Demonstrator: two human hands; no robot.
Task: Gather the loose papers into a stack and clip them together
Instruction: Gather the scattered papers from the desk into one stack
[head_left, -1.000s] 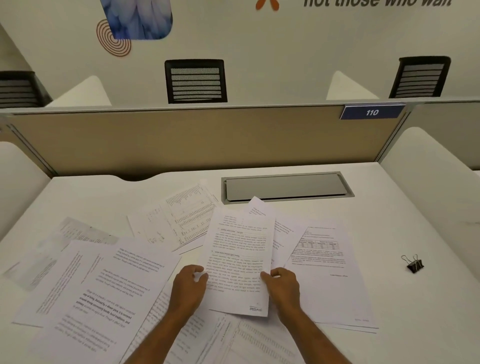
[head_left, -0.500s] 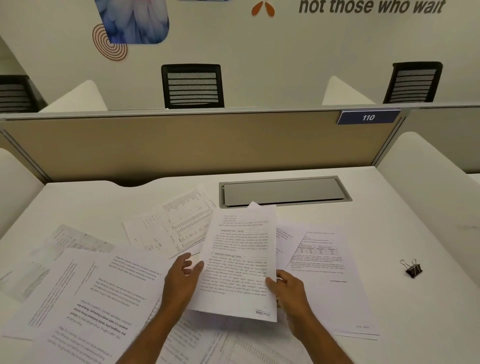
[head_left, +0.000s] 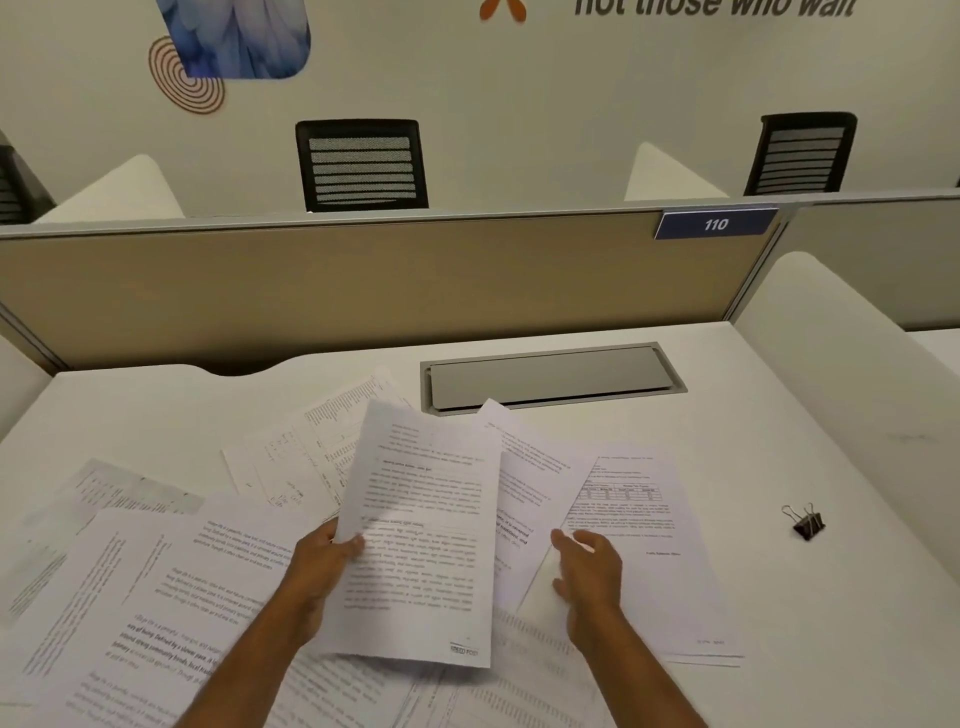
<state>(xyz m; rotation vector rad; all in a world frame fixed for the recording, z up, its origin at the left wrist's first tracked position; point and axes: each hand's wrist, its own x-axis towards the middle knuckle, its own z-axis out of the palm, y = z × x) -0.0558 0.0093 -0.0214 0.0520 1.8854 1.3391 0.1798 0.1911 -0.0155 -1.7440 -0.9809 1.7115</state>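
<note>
A printed sheet (head_left: 426, 519) is pinched by the left grip (head_left: 322, 566), in front of the cable hatch (head_left: 550, 379). The right grip (head_left: 587, 577) is held open over loose papers (head_left: 639, 519) there; the binder clip (head_left: 805, 522) is seen right of that hatch.

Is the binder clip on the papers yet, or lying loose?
Loose, not clipped on. The binder clip lies by itself on the desk, to the right of the spread papers, touching none.

The printed sheet (head_left: 421, 535) is now held by the left hand (head_left: 318, 569) alone, at its left edge. It has been released by the right hand (head_left: 589, 574), which has been moved onto the loose papers (head_left: 631, 501) just right of that sheet, fingers loosened.
</note>
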